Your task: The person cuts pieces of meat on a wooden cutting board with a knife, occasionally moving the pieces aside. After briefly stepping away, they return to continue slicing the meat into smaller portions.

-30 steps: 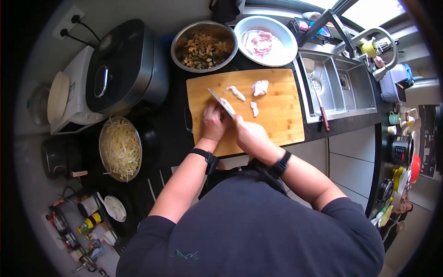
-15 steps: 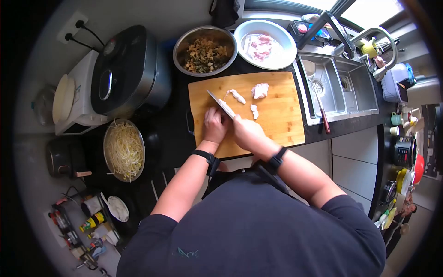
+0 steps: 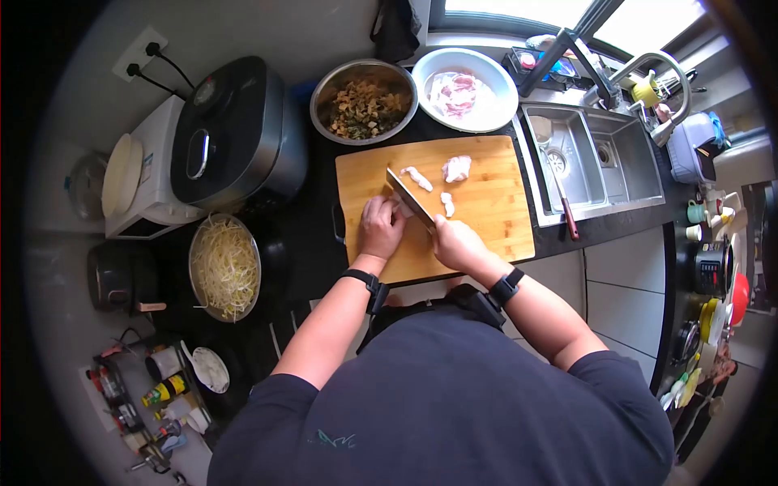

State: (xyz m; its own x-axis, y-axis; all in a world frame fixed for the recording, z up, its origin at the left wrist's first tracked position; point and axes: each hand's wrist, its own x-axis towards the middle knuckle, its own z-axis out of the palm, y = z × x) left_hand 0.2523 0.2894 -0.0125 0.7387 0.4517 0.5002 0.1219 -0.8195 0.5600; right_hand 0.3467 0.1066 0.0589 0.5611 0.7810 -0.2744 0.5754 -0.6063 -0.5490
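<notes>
Against the earlier picture, the knife (image 3: pixel 409 198) is shifted a little rightward across the cutting board (image 3: pixel 486 215), and the right hand (image 3: pixel 455 243) is drawn back with it toward the board's near edge.

In the head view, the knife handle is gripped by the closed fingers of the right hand, the blade slanted across the board's middle. The left hand (image 3: pixel 381 227) is set just left of the blade, its fingers curled down on a meat strip (image 3: pixel 397 208) that is mostly hidden beneath them; it is probably pinned so that it cannot slide under the cut. Three cut pieces (image 3: pixel 457 168) are left on the far half of the board, clear of the blade.

The board is laid on a black table (image 3: pixel 312 235). Beyond its far edge a white bowl (image 3: pixel 425 87) of raw meat and a steel bowl (image 3: pixel 321 99) of chopped greens are kept within reach. A sink (image 3: pixel 604 166) is seen to the board's right, a pan of bean sprouts (image 3: pixel 224 267) to its left.
</notes>
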